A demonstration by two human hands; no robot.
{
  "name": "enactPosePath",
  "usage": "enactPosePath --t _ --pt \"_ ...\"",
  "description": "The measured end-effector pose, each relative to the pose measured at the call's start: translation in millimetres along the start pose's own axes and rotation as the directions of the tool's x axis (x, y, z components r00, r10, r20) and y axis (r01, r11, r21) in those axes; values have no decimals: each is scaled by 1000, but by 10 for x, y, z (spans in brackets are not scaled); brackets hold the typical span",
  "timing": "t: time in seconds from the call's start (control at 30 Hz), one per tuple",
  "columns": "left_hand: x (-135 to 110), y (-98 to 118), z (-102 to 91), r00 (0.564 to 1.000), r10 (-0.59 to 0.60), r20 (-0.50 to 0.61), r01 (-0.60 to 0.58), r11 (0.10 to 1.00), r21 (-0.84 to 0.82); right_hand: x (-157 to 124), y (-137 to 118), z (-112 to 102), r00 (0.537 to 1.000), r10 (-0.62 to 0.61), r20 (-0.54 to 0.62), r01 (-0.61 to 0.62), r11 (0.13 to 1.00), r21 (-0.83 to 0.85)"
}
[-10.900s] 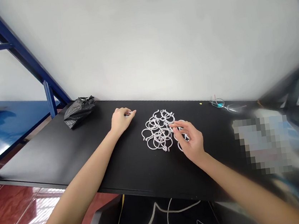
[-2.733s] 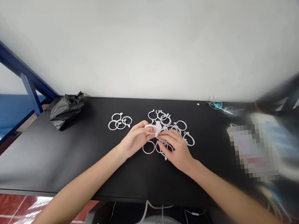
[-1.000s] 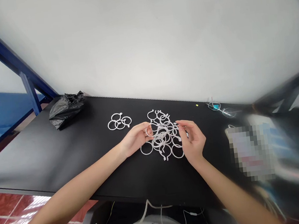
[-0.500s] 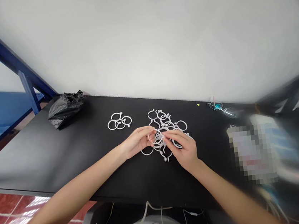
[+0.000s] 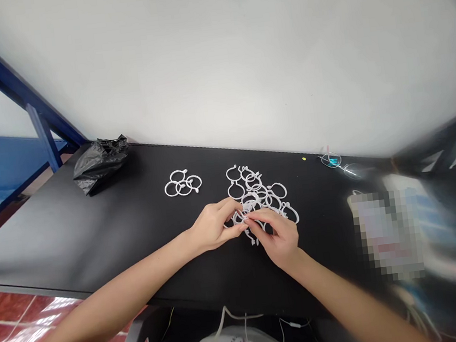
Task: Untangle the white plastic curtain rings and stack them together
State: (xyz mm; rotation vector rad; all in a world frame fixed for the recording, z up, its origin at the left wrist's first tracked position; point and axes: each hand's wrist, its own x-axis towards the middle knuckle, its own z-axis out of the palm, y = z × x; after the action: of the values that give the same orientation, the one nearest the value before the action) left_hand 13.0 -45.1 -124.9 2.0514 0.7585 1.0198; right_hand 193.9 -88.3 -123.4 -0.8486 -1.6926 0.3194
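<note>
Several white plastic rings with small clasp ends, like curtain rings, lie in a loose pile (image 5: 236,191) on the black table (image 5: 155,223); some stand open at the clasp. Over the near side of the pile, my left hand (image 5: 218,226) pinches one white ring between thumb and fingers. The fingertips of my right hand (image 5: 279,235) meet it from the right and pinch the same ring near its ends. Fingers and the rings behind hide most of that ring's outline. Left of the pile lies a separate small group of white rings (image 5: 182,182) with their clasps closed.
A crumpled black plastic bag (image 5: 99,163) sits at the back left. Eyeglasses (image 5: 331,160) lie near the wall at the back right, close to a tiny yellow bit (image 5: 304,158). A blurred plastic package (image 5: 422,214) lies at the right.
My left hand has turned and its fingers have closed toward my right fingertips. The ring held upright between them has come down lower, and the hands are closer together.
</note>
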Motion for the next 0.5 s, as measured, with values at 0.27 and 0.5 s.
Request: enactPosePath --t 0.27,0.5 --pt "13 -3 1 991 116 68 -125 981 148 -37 -17 8 995 92 25 -94 994 59" --pt "162 -195 -568 991 59 -120 22 812 583 -71 74 -73 954 287 93 -300 926 227"
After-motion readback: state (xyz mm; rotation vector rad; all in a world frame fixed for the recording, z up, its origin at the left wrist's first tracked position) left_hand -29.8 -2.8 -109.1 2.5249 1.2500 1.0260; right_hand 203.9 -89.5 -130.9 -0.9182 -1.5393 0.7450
